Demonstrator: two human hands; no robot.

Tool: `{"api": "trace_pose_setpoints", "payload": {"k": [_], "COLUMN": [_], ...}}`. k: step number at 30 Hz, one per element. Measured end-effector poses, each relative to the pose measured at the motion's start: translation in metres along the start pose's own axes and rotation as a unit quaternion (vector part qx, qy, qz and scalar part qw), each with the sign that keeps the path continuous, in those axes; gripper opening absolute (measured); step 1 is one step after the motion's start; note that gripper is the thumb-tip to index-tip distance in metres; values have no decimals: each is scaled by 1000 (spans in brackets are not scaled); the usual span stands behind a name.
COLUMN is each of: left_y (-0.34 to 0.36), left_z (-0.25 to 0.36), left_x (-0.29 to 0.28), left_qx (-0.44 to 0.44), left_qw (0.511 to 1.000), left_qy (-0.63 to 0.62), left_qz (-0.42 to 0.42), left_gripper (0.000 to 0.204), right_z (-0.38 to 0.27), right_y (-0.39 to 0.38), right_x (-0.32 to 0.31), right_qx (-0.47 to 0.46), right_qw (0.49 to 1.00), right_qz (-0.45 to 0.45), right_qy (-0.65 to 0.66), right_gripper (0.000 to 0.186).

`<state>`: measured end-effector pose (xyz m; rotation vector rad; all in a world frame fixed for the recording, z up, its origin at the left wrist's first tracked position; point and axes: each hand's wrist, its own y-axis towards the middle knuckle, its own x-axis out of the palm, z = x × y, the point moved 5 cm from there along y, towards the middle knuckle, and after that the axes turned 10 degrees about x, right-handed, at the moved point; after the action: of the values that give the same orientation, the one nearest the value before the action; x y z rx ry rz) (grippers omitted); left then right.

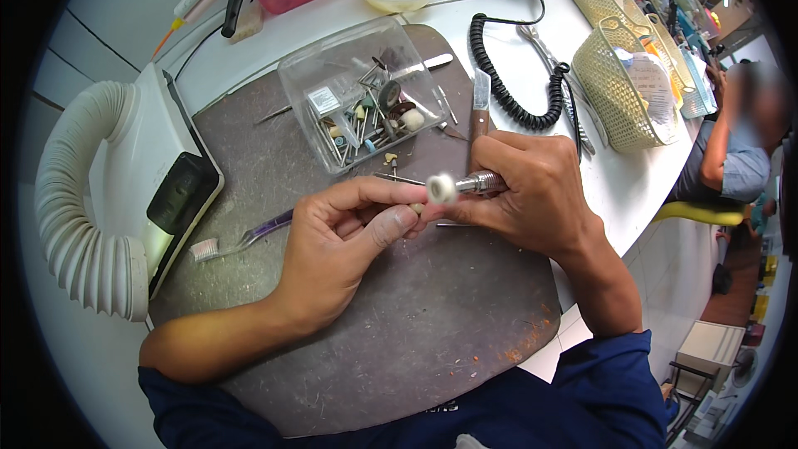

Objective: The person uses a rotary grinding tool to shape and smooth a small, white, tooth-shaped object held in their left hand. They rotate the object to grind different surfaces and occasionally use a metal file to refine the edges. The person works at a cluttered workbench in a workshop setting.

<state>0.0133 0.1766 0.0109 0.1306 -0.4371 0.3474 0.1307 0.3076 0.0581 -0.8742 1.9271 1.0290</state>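
Gripping a rotary handpiece [482,183] tipped with a round white wheel [441,189], the right hand [534,191] has its fingers curled around it. Just beside the wheel, the left hand [334,237] pinches a small pale piece [417,209] between thumb and index finger, above a grey board [416,316]. Beyond stands a clear box [345,50] of rotary bits [366,114]; a purple-handled toothbrush [270,227] lies at the left.

Site read as workshop: right grip [536,187] held rotary handpiece [482,183]; clear box [332,62] of rotary bits [363,120] lay beyond left grip [328,237], ribbed hose [73,175] to its left.
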Motion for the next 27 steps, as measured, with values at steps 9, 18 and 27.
{"api": "trace_pose_setpoints", "payload": {"k": [9,18,27], "left_y": [1,2,2], "left_z": [-1,0,-1], "left_x": [-3,-1,-3], "left_qx": [-40,-53,-37], "left_qw": [999,998,999], "left_qy": [-21,-45,-38], "left_qz": [19,10,7], "left_gripper": [18,19,17], "right_z": [-2,-5,-1], "right_y": [0,1,1], "right_x": [-2,1,0], "right_qx": [-13,-24,8], "right_qw": [1000,1000,1000], "right_qz": [17,17,6], "right_qy": [13,3,-19], "right_gripper": [60,61,55]}}
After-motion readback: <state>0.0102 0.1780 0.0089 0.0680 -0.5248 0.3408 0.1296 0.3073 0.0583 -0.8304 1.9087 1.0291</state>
